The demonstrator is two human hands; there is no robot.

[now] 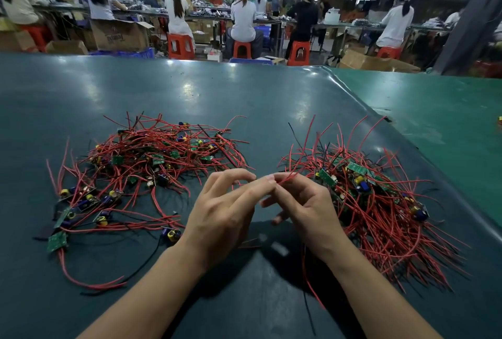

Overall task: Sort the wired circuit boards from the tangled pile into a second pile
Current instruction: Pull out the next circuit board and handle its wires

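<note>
Red wire [285, 177] is pinched between the fingertips of the left hand [222, 216] and the right hand [304, 202], both raised together above a dark green tabletop [190, 99]. Each grip is closed on the same thin strand, the remaining fingers loosely curled. A loose, spread-out pile of wired circuit boards [141, 170] is seen to the left of the hands, and a denser pile [375, 202] lies to the right, beside the right wrist. Seated workers in white caps [241, 15] are lined up on orange stools [180, 45] behind the tabletop.
</note>
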